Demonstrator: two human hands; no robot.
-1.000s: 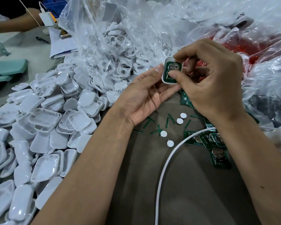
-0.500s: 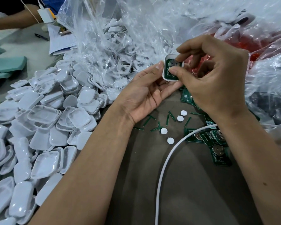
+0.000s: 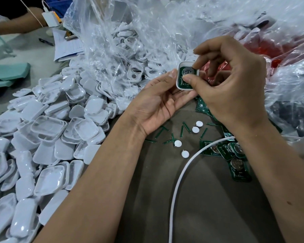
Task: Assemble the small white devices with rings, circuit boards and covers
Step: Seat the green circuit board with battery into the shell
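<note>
At the near edge of the tabletop (image 3: 209, 207) a white cable (image 3: 178, 181) curves up from the bottom toward the right wrist. Along the left edge lies a heap of white covers (image 3: 47, 137), many turned hollow side up. Farther in, toward the middle, four small white discs (image 3: 177, 143) lie among thin green strips (image 3: 182, 131), and just to their right a cluster of green circuit boards (image 3: 235, 160) with coin cells rests partly under the right forearm.

Above these, held off the tabletop, is the white device shell (image 3: 187, 76) with a green board and coin cell seated in it. The left hand (image 3: 158, 107), palm up, grips it from the left, its fingers curled round beneath it and thumb at its left edge. The right hand (image 3: 233, 85) pinches the same shell, thumb on the board face and forefinger at its top right corner.

Beyond the hands, clear plastic bags (image 3: 139, 41) of white ring-shaped parts fill the far side; another person's arm (image 3: 16, 23) rests at the far left corner.
</note>
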